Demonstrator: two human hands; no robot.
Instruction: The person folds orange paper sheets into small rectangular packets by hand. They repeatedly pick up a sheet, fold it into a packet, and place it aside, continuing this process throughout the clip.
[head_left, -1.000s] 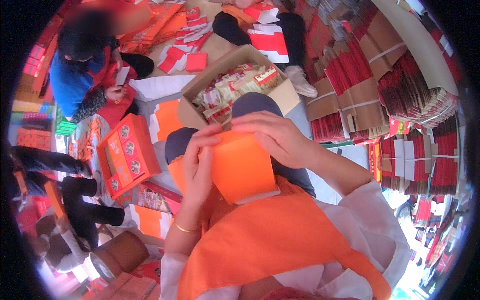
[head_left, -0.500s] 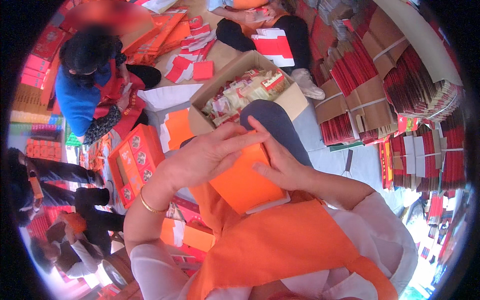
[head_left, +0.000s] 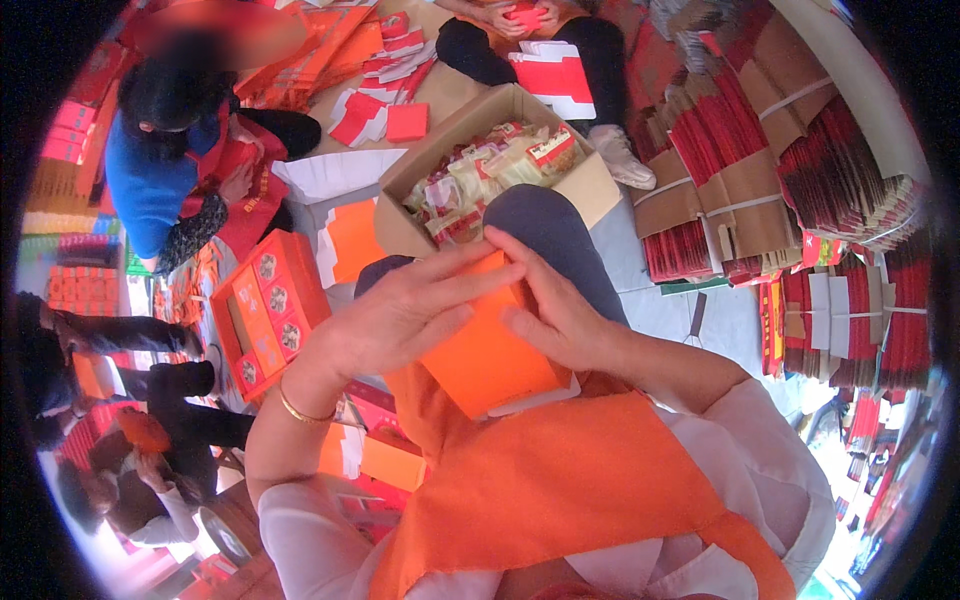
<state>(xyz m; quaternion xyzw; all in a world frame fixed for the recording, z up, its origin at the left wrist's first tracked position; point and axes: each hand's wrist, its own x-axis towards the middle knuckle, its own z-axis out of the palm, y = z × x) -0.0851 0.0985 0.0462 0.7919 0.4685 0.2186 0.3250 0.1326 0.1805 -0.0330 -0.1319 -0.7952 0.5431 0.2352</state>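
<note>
Left hand (head_left: 405,310): loosely open, fingers stretched over the far end of the orange cardboard box (head_left: 490,350); pressing or gripping, I can't tell.
Right hand (head_left: 565,325): curved around the right side, holding the box with the thumb at its face.
Orange box: tilted above the lap, near end just by the upper edge of the orange cloth apron (head_left: 570,480); far corners mostly covered, underside hidden.
Brown cardboard carton (head_left: 592,190): clear-wrapped packets (head_left: 480,175) inside, individual ones hard to separate; the dark-trousered knee (head_left: 545,215) blocks its near edge.
Co-worker's hands (head_left: 515,18): on something red, body cut off above.
</note>
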